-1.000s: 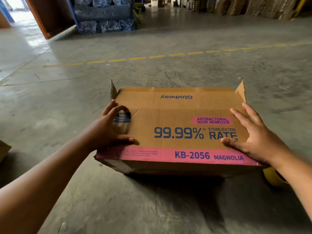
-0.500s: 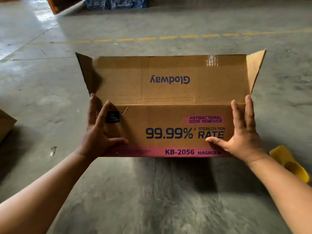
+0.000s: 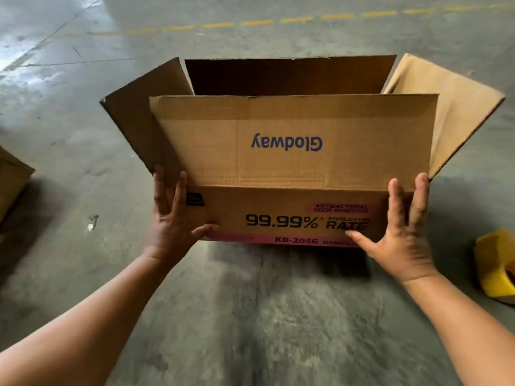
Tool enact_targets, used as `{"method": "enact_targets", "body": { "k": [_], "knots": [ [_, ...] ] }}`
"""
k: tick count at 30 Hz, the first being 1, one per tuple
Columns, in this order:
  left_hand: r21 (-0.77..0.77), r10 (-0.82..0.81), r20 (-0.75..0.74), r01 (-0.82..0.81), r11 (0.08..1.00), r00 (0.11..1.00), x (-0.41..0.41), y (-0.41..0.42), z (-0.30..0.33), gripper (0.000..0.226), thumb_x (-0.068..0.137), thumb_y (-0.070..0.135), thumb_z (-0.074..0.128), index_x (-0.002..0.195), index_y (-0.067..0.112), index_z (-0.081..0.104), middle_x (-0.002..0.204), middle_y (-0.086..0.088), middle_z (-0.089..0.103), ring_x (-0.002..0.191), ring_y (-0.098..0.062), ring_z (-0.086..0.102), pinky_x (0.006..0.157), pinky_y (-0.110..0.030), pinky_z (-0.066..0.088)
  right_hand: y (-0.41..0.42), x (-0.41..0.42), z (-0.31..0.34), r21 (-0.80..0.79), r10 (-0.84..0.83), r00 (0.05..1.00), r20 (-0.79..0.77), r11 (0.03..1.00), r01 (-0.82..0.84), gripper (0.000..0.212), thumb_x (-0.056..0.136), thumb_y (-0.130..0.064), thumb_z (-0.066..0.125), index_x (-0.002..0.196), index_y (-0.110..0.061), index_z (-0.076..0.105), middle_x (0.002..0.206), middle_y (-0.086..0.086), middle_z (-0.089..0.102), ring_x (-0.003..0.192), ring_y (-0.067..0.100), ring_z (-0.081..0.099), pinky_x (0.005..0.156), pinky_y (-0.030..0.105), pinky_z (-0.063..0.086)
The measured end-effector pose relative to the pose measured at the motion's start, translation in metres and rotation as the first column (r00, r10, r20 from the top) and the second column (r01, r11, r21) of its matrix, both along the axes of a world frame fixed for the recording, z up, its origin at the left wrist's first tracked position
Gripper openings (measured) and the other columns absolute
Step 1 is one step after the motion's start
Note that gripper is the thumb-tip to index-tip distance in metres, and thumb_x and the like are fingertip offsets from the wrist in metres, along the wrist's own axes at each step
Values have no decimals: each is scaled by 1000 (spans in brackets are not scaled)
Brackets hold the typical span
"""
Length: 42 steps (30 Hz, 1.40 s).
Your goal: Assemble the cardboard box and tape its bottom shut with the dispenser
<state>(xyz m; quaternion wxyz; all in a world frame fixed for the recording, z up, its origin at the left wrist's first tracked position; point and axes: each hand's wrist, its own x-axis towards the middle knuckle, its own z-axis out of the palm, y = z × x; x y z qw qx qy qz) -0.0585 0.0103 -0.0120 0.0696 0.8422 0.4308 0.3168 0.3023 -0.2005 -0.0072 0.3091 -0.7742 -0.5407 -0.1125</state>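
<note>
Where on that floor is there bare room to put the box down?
Bare concrete lies in front of the cardboard box, between the two forearms, and to its left, before another carton at the frame's edge. Beyond it, floor reaches the yellow dashed line. The right is tighter: the yellow dispenser sits there.

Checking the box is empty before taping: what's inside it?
Inside the cardboard box only the dark inner face of the far wall shows, above the near flap. That flap and the front panel hide the lower interior, so whether it is empty cannot be told.

Soft daylight, floor glare (image 3: 16, 59), slight blur
</note>
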Motion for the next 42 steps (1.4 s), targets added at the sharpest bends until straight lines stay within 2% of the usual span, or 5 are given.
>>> {"method": "enact_targets", "body": {
  "k": [5,16,33,37,42],
  "knots": [
    [-28,-9,-44,8,1000,999,-6,-7,-26,129,67,40,86,156,34,-7,162,-10,-19,150,-20,-15,111,-53,32,-10,-5,-25,-62,-5,1000,0,998,5,119,66,-24,83,154,-21,2,158,17,-12,147,24,-11,100,57,42],
    [-246,1,-133,-34,969,991,-9,-13,-24,125,71,51,80,151,46,-16,158,7,-35,140,5,-28,106,-36,33,-7,-29,-33,-232,-79,994,-75,971,60,115,75,-45,74,154,-20,-5,158,14,-22,146,40,4,98,57,44],
    [-437,-148,-308,-1,899,940,-25,-15,19,106,81,67,59,146,52,-24,145,19,-50,149,-25,22,110,-45,39,-16,-53,36,-623,-213,967,-142,778,80,102,82,-73,44,146,-36,-26,140,-6,-55,140,40,28,99,47,42],
    [-460,-196,-377,0,888,905,-32,-8,45,95,82,75,48,153,48,-9,157,12,-35,141,-25,39,109,-43,39,-12,-53,65,-723,-242,963,-120,685,82,97,80,-79,37,149,-38,-16,152,-2,-40,146,38,10,108,52,31],
    [-340,-155,-514,-34,940,844,-14,-12,86,102,69,91,28,154,36,15,160,-4,10,138,-31,40,102,-49,48,3,-59,113,-750,-284,954,-96,651,119,95,77,-85,29,153,-35,1,162,4,-2,145,34,17,111,53,29]
  ]
}}
